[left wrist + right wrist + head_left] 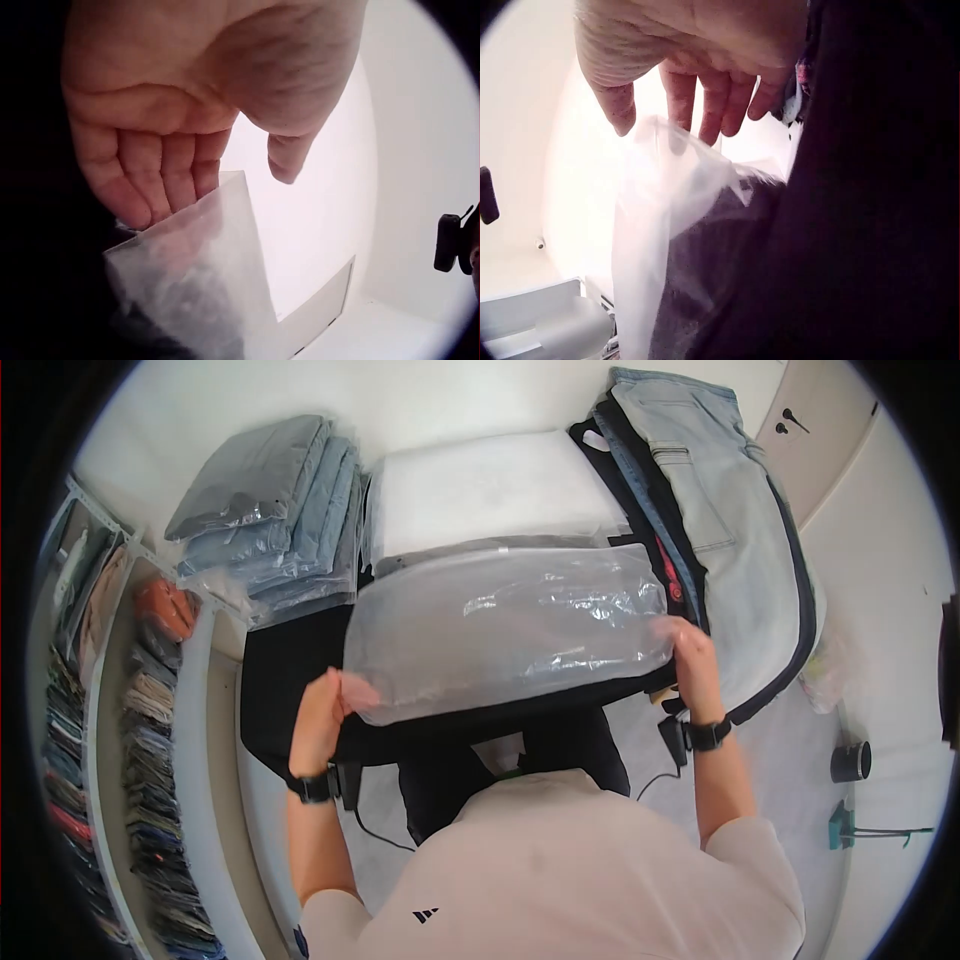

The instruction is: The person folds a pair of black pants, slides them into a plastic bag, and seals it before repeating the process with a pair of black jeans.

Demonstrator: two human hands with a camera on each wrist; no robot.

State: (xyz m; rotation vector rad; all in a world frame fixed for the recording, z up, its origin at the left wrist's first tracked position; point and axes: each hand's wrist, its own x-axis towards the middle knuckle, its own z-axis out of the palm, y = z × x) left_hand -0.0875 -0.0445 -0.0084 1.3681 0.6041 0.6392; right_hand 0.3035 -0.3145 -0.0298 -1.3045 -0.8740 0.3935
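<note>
A translucent plastic bag [500,630] spans both hands, spread over the front part of the black-covered table. At its near left corner is my left hand [322,720]; in the left wrist view the fingertips [180,247] show pinkish through the film, the fingers slightly bent and the thumb well apart. My right hand [695,660] is at the bag's right end. The right wrist view has its fingers [716,101] nearly straight at the edge of the plastic [641,247], one fingertip seen through it, the thumb apart from them.
Bagged folded jeans [250,510] are stacked at the back left. Beside them lies a pile of white plastic bags [490,490]. Unbagged jeans [690,480] drape over the table's right side. Shelves of folded clothes [150,780] line the left; a black cup-like container [851,761] is at right.
</note>
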